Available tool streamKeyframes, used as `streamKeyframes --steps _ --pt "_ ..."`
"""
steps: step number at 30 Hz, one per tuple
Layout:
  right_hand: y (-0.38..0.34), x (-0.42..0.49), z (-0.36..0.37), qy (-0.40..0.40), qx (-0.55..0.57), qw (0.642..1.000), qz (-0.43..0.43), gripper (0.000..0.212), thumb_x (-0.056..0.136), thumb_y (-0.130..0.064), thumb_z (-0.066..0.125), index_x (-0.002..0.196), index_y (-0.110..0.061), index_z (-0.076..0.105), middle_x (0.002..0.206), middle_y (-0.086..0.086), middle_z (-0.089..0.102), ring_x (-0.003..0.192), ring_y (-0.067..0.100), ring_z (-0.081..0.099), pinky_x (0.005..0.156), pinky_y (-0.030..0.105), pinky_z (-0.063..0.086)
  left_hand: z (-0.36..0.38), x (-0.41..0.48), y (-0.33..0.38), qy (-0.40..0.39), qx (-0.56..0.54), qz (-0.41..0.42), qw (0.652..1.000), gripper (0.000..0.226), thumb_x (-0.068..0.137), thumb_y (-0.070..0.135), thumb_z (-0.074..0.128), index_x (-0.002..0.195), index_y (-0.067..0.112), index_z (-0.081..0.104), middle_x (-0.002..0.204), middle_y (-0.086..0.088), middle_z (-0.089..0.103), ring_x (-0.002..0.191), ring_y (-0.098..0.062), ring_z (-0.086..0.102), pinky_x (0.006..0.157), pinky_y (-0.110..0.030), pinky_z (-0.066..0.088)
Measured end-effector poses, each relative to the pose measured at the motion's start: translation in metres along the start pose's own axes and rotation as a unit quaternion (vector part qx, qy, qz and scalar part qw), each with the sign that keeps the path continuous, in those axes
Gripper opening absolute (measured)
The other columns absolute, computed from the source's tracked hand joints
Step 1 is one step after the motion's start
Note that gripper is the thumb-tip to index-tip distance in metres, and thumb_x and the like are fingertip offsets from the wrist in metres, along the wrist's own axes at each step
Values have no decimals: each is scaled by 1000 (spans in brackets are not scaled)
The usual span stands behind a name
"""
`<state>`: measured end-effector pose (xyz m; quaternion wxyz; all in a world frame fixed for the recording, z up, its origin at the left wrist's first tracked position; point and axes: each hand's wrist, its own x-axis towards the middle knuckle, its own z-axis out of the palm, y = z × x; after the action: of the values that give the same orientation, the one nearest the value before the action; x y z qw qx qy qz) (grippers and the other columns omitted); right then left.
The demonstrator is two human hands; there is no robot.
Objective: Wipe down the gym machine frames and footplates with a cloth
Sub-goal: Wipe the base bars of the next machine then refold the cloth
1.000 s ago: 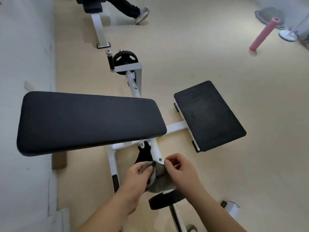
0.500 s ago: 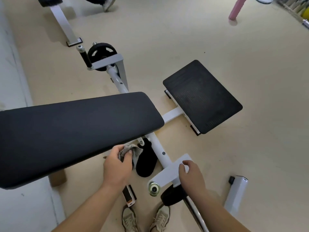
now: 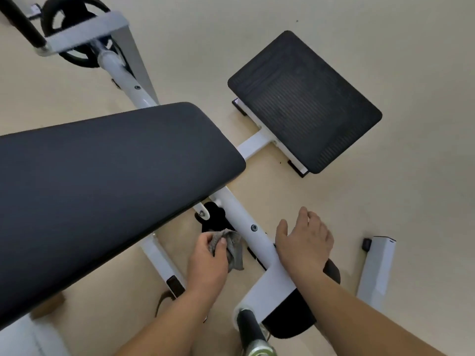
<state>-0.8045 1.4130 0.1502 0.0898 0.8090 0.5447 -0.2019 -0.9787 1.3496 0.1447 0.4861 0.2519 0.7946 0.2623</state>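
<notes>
A white-framed gym machine with a long black pad (image 3: 108,181) fills the left and centre. Its white central frame tube (image 3: 244,222) runs down from under the pad toward me. My left hand (image 3: 209,255) grips a bunched grey cloth (image 3: 232,246) just left of that tube, below the pad's edge. My right hand (image 3: 304,240) hovers with loose fingers to the right of the tube, holding nothing. A black ribbed footplate (image 3: 305,101) lies on the floor at the upper right, joined to the frame by a short white bar (image 3: 253,145).
A black weight plate (image 3: 77,55) and a grey bracket (image 3: 87,32) sit on the frame's far end at top left. A separate white post (image 3: 377,265) stands at the right. A black roller and handle (image 3: 250,327) lie below my right wrist. Beige floor surrounds the machine.
The view has dropped closer to the machine. My left hand has carried the cloth down and right to the central tube. My right hand has lifted off the white bracket and opened.
</notes>
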Motion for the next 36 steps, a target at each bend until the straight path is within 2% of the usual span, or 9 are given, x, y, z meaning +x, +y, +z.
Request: streamKeyframes --steps 2,5,9,13,20,25,28,32,36 --pt "-2 1 6 44 1 999 15 55 99 -48 39 148 -26 48 140 0 52 126 22 49 107 41 35 22 25 -15 -16 -6 0 1000 7 104 32 54 106 32 61 101 12 69 97 -6 65 82 -27 55" --pt "-5 3 11 64 16 998 19 44 96 -44 45 134 -28 61 126 -6 58 112 20 53 97 39 38 58 56 -28 -31 -29 1 999 34 107 33 49 138 22 59 134 8 64 129 -16 57 108 -28 43" --pt "-7 4 16 91 6 996 9 42 95 -38 47 134 -28 60 128 -3 58 113 24 53 95 42 40 100 66 -32 -35 -109 -65 991 58 110 40 34 162 16 24 162 -5 38 148 -20 37 108 -19 26" --pt "-4 5 19 98 3 995 10 38 95 -36 49 129 -28 63 130 -2 58 114 25 53 95 42 39 118 65 -38 -16 -178 -112 977 60 110 45 27 164 18 19 165 -8 33 150 -24 35 119 -28 27" --pt "-1 3 19 103 9 995 5 33 95 -33 47 120 -26 68 123 0 59 107 26 53 92 41 37 107 107 -25 -3 -204 -138 969 68 101 53 52 155 14 39 155 -8 47 138 -27 50 110 -33 41" --pt "-4 3 18 95 8 995 5 35 94 -34 45 119 -26 67 123 0 58 106 26 52 94 43 39 124 85 -37 -36 -71 -131 988 83 102 61 40 163 30 -7 172 0 4 153 -34 20 124 -47 23" --pt "-4 5 19 98 5 995 8 34 93 -33 46 118 -26 67 123 1 58 105 27 53 93 44 41 125 80 -44 -62 -38 -132 989 84 104 57 38 162 26 -15 171 1 -10 157 -28 3 126 -47 13" --pt "-4 5 21 100 6 995 11 34 91 -32 47 117 -27 68 123 2 58 104 28 53 92 44 41 124 89 -20 -52 -109 -145 982 80 109 37 40 161 14 -17 171 -7 -9 157 -26 7 126 -37 12" --pt "-4 6 22 105 7 994 12 31 91 -30 49 114 -26 69 121 2 59 103 29 54 89 44 41 127 71 -19 -94 -47 -30 994 83 109 25 39 155 2 -26 163 -12 -34 157 -25 -14 126 -30 4"
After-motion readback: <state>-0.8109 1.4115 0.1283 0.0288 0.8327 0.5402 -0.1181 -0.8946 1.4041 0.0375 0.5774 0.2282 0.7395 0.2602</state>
